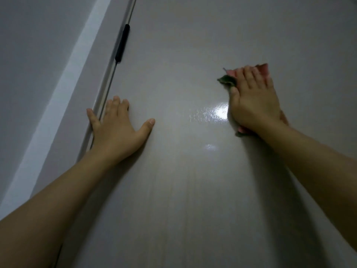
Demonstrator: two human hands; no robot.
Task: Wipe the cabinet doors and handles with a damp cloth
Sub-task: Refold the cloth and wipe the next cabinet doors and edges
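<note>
A large grey cabinet door (183,171) fills the view, glossy with a wet streak beside my right hand. My right hand (253,99) presses a pink and green cloth (228,79) flat against the door, fingers straight over it; cloth edges show above the fingertips and below the wrist. My left hand (117,128) lies flat on the door near its left edge, fingers spread, the little finger across the seam. A black handle (122,43) runs along that left edge, above my left hand.
A metal strip (108,88) runs down the door's left edge. Left of it stand a pale grey panel (63,89) and a darker wall (29,55).
</note>
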